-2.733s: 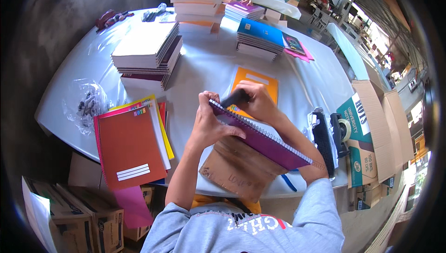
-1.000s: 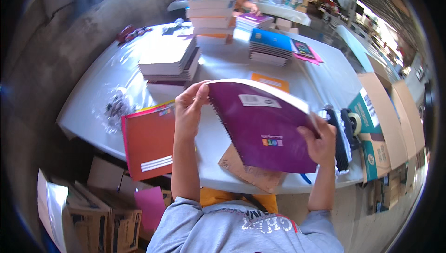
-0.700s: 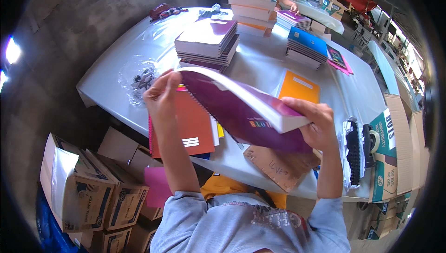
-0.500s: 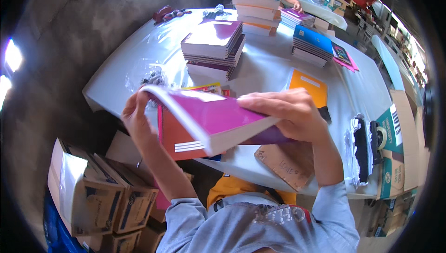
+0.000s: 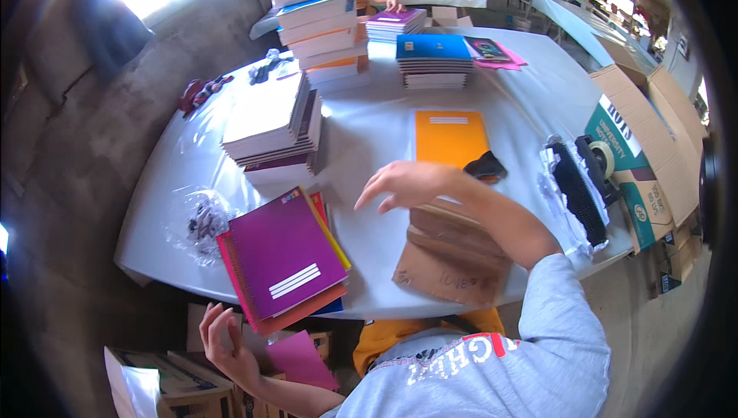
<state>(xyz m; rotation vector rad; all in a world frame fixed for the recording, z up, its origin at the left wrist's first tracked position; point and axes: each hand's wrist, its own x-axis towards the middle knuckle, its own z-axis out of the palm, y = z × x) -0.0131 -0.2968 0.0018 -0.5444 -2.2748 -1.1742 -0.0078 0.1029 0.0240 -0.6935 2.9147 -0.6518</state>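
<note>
A purple spiral notebook (image 5: 284, 249) with a white striped label lies face up on a small pile at the table's near left. Pink, orange and yellow covers (image 5: 337, 243) stick out from under it. Off the lower left corner of that pile is my left hand (image 5: 227, 345), empty, its fingers loosely bent and apart. My right hand (image 5: 407, 184) hovers over the table's middle with fingers stretched and nothing in them. Beneath its forearm lies a brown cardboard piece (image 5: 450, 264) with handwriting. Just beyond is an orange notebook (image 5: 450, 137) with a black item (image 5: 486, 166) at its corner.
Stacked notebooks (image 5: 269, 122) stand left of centre, a taller book stack (image 5: 319, 26) behind them. Blue notebooks (image 5: 434, 57) sit farther right. A binding-coil bundle (image 5: 576, 195) and open carton (image 5: 646, 149) are at right. Plastic-wrapped coils (image 5: 204, 222) lie left. Another person's hand (image 5: 394, 7) touches purple notebooks.
Both hands have let go of the purple notebook, which now rests on the pile. My left hand dropped lower, my right moved away from it. The view has turned too.
</note>
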